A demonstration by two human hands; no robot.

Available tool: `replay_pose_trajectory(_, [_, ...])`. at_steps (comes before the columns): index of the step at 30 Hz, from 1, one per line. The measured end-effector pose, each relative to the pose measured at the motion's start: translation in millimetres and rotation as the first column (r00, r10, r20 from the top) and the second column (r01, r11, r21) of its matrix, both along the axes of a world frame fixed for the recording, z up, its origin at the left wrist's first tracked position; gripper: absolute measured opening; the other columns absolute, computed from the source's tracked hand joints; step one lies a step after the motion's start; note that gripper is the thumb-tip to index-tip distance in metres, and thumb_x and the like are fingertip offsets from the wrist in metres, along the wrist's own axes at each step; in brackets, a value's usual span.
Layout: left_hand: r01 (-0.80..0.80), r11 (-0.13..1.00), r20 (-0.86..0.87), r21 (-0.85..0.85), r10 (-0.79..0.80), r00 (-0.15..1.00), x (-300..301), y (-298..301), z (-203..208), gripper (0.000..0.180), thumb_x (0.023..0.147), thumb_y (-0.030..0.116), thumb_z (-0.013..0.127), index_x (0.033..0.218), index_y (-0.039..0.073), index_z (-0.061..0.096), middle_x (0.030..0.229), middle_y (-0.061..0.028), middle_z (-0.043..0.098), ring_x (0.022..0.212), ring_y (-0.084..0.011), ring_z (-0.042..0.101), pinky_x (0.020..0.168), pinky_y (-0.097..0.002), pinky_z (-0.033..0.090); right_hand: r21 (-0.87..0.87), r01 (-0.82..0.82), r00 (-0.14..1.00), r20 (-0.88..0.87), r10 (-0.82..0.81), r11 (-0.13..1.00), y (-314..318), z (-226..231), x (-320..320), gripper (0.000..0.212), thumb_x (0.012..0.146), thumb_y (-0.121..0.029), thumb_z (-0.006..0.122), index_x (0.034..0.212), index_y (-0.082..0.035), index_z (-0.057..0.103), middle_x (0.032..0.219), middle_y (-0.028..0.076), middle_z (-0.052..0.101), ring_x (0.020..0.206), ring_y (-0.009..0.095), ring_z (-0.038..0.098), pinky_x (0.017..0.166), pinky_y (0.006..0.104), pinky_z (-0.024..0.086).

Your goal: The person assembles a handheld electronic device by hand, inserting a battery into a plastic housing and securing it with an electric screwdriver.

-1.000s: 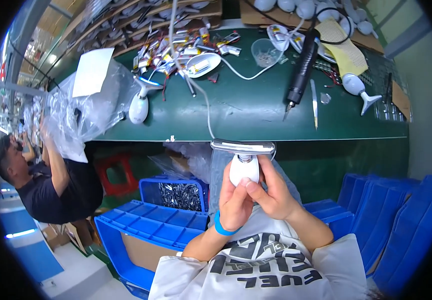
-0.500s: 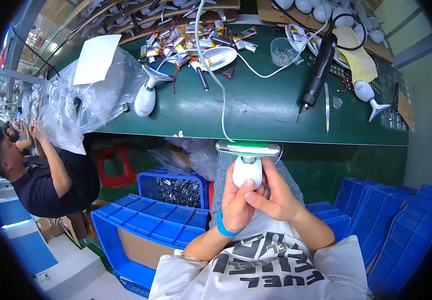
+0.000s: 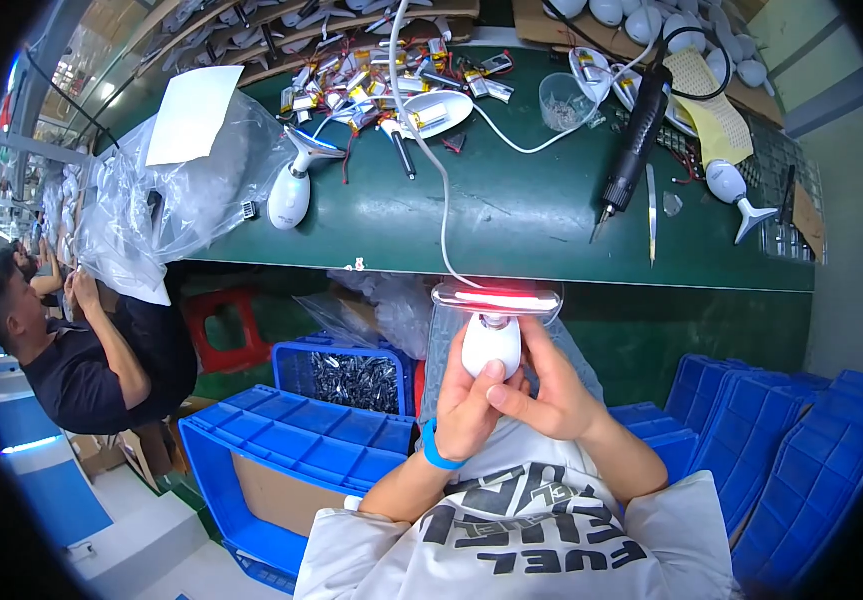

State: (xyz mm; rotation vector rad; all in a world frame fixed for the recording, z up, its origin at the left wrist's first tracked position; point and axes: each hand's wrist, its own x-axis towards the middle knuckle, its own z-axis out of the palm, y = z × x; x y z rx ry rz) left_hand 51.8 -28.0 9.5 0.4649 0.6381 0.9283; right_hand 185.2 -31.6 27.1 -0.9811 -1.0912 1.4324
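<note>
head view: white device [image 3: 489, 345] held between left-hand fingers [image 3: 454, 380] and right-hand fingers [image 3: 544, 362].

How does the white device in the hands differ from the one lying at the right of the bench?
The held device glows red at its head; the bench device shows no light. The held device is gripped by the left hand and right hand; the bench device lies unheld. Both have a rounded white body.

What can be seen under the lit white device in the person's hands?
The left hand and right hand grip the white device; grey-blue trousers show past them. Whatever lies directly beneath is covered.
</note>
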Motion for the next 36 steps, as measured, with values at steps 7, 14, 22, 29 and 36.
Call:
replay_pose_trajectory(7, [0.218,0.875,-0.613,0.433,0.108,0.783,-20.7,3.8,-9.9,0.063,0.088,0.009,0.065,0.14,0.0,0.03,0.13,-0.0159,0.046,0.118,-0.0257,0.05,0.099,-0.0366,0.041,0.518,0.16,0.61,0.618,-0.496,0.841,5.1,24.9,25.9,0.083,0.072,-0.026,0.078,0.137,0.007,0.039,0.136,0.026,0.045,0.122,0.041,0.047,0.101,0.0454,0.039])
replay_pose_trajectory(14, [0.417,0.699,-0.736,0.581,0.233,0.635,-18.6,1.0,5.1,0.056,0.084,0.005,0.067,0.133,0.0,0.04,0.114,-0.0219,0.053,0.1,-0.0368,0.056,0.087,-0.0388,0.046,0.362,0.216,0.693,0.597,-0.403,0.907,10.8,17.1,2.3,0.02,0.092,-0.009,0.054,0.084,0.004,0.068,0.074,0.015,0.069,0.063,0.025,0.068,0.058,0.0306,0.052])
replay_pose_trajectory(22, [0.468,0.742,-0.785,0.479,0.124,0.607,-30.9,-0.5,10.4,0.056,0.084,0.008,0.068,0.132,0.0,0.04,0.106,-0.0214,0.059,0.098,-0.0362,0.059,0.083,-0.0404,0.048,0.441,0.147,0.658,0.625,-0.42,0.885,10.6,26.8,-4.6,0.013,0.085,-0.007,0.059,0.086,0.002,0.068,0.078,0.014,0.07,0.066,0.029,0.069,0.059,0.0328,0.053])
replay_pose_trajectory(29, [0.518,0.625,-0.657,0.584,-0.011,0.754,-39.0,14.2,2.0,0.051,0.078,0.021,0.073,0.122,0.003,0.053,0.112,-0.0168,0.06,0.11,-0.0333,0.057,0.098,-0.0442,0.042,0.543,-0.176,0.511,0.763,-0.395,0.821,0.9,49.2,-13.0,0.036,0.072,-0.027,0.076,0.1,-0.006,0.067,0.107,0.011,0.067,0.094,0.025,0.066,0.085,0.0413,0.049])
replay_pose_trajectory(36, [-0.205,0.834,0.145,0.513,0.152,0.978,-84.3,39.7,104.5,0.022,0.084,0.015,0.07,0.094,0.006,0.053,0.083,-0.0184,0.06,0.067,-0.0289,0.064,0.059,-0.0445,0.058,0.61,0.088,0.837,0.384,-0.391,0.787,-22.0,27.5,-2.0,0.027,0.079,-0.017,0.071,0.102,-0.004,0.065,0.101,0.011,0.065,0.087,0.027,0.064,0.081,0.0412,0.049])
